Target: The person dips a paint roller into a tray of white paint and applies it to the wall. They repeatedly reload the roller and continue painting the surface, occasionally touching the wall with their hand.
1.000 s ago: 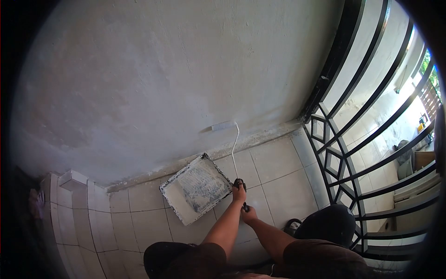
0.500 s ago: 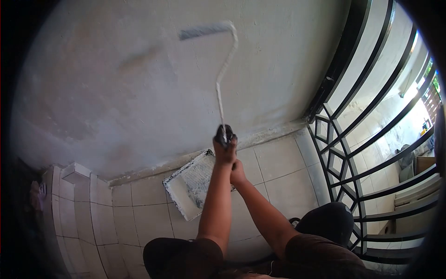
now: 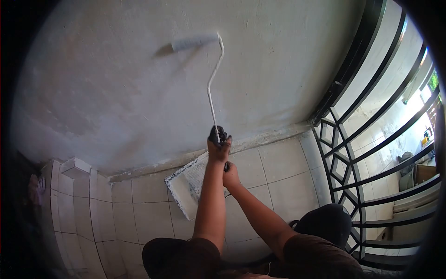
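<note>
A paint roller (image 3: 195,42) with a pale sleeve is held up in front of the grey wall (image 3: 116,83). Its bent, paint-coated frame (image 3: 208,88) runs down to the handle in my hands. My left hand (image 3: 219,145), dark-stained on the fingers, is closed around the upper handle. Just below and to the right, my right hand (image 3: 230,176) is closed around the lower end. Beneath my left forearm, a paint tray (image 3: 179,193) with white paint and a ribbed slope lies on the floor, partly hidden by the arm.
A black metal railing (image 3: 346,160) curves along the right side. White floor tiles (image 3: 288,172) meet the wall at a rough ledge. At left is a tiled step (image 3: 76,167). My bent knee (image 3: 325,225) is near the railing.
The roller head has moved down and to the left, and its shadow on the wall is now close beside it. Both hands have shifted slightly left with the handle.
</note>
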Tool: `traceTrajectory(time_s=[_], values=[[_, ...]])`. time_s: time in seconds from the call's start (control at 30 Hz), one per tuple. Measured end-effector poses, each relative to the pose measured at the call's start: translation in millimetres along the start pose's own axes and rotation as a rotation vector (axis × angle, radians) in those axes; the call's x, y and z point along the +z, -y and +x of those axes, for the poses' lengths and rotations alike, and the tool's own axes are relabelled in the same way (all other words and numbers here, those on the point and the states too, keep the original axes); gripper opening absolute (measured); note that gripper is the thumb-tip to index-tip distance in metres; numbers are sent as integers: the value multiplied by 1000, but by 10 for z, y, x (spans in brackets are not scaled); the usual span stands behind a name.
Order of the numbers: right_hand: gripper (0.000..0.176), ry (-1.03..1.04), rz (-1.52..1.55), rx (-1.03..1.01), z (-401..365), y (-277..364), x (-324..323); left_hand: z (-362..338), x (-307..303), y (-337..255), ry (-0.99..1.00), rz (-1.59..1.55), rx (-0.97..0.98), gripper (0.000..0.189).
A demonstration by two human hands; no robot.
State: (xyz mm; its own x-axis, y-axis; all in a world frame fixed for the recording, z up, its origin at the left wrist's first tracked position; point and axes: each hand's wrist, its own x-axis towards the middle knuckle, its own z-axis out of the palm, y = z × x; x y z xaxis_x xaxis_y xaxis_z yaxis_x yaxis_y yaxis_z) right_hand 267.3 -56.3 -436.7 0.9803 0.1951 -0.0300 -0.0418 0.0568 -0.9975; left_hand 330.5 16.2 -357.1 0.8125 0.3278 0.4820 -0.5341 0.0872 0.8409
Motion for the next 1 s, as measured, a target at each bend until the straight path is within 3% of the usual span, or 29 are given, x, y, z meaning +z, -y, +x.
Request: traceTrajectory(time_s=[0.07, 0.17, 0.27, 0.3, 0.4, 0.57, 0.63, 0.8, 0.9, 1.0], values=[[29, 4, -128, 98, -77, -494, -117, -305, -9, 303, -93, 73, -55, 33], [35, -20, -168, 181, -377, -731, -271, -817, -62, 772, -131, 47, -231, 39], [31, -46, -233, 256, -546, -1644, -381, -1150, -70, 975, -140, 39, -245, 36], [35, -84, -167, 198, -690, -1267, -390, -1272, -69, 1000, -151, 66, -280, 35], [34, -14, -315, 423, -946, -1446, -498, -1571, -54, 1047, -178, 144, -357, 33], [28, 0, -314, 503, -1423, -1511, -602, -2064, -46, 1119, -176, 265, -440, 31], [27, -23, -322, 529, -1540, -1425, -644, -2180, -30, 1119, -173, 321, -385, 32], [33, -83, -215, 409, -1528, -1567, -621, -2294, -57, 1351, -135, 229, -352, 35], [36, -162, -95, 285, -1125, -1450, -632, -1819, 260, 1077, -48, 213, -232, 36], [44, -92, 80, -40, -408, -859, -630, -1069, 525, 834, 63, 241, 16, 43]])
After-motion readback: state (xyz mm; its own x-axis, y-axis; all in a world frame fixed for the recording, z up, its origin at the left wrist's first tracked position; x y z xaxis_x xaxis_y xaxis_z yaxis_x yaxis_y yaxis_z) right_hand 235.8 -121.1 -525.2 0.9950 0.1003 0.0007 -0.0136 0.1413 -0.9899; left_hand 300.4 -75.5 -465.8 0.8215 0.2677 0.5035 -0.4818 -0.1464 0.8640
